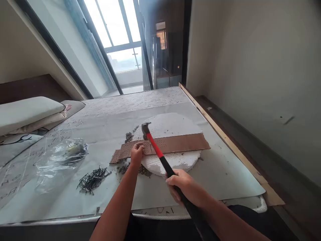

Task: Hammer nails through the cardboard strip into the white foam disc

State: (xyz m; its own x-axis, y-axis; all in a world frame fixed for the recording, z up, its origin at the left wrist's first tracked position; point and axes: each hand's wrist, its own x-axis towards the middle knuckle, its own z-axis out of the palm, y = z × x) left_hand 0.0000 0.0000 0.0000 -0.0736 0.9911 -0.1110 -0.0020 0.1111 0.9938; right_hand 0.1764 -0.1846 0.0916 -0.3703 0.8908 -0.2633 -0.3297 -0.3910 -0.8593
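Your right hand point(187, 187) grips the hammer point(156, 149), its handle running toward 11 o'clock. The head hangs just above your left hand point(137, 154), which pinches something too small to tell on the cardboard strip point(180, 143).

Cardboard strip point(165, 145) lying across a foam disc point(173, 125) on the covered mattress point(105, 120), nail pile point(92, 179) to its left, plastic bag point(61, 157) further left, pillows point(27, 112) beyond, hammer point(156, 149) above the strip, window point(117, 33) behind.

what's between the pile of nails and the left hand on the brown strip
Bare grey sheet between the pile of dark nails and left hand, with grey rubble crumbs near the wrist, in the head view.
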